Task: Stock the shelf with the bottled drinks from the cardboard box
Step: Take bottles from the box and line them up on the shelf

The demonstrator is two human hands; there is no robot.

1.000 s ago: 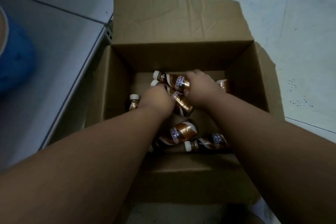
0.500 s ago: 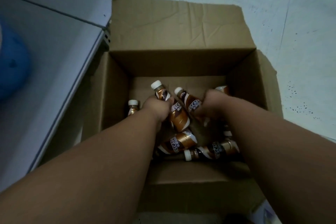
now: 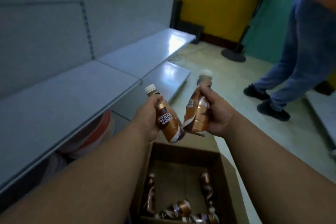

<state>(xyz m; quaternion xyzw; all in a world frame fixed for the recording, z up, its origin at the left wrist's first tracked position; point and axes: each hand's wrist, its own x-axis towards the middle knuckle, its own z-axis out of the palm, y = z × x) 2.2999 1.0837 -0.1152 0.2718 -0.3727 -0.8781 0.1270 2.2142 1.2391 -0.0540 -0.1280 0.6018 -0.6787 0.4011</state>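
My left hand (image 3: pixel 148 116) grips a brown coffee bottle (image 3: pixel 166 121) with a white cap, tilted with the cap up and to the left. My right hand (image 3: pixel 216 114) grips a second brown bottle (image 3: pixel 197 112), nearly upright, its white cap on top. The two bottles almost touch at their bases, above the far wall of the open cardboard box (image 3: pixel 224 174). Several more brown bottles (image 3: pixel 180 209) lie on the box floor. The grey shelf (image 3: pixel 72 94) runs along the left, level with my hands.
A person in blue jeans and dark shoes (image 3: pixel 300 63) stands on the floor at the right. A fan stand base (image 3: pixel 233 55) sits near the yellow wall. An orange and white bucket (image 3: pixel 96 132) sits under the shelf. A lower shelf board (image 3: pixel 167 78) lies ahead.
Both hands have lifted out of the box, each holding a bottle, and my view has swung up from the box interior to the shelf and the room.
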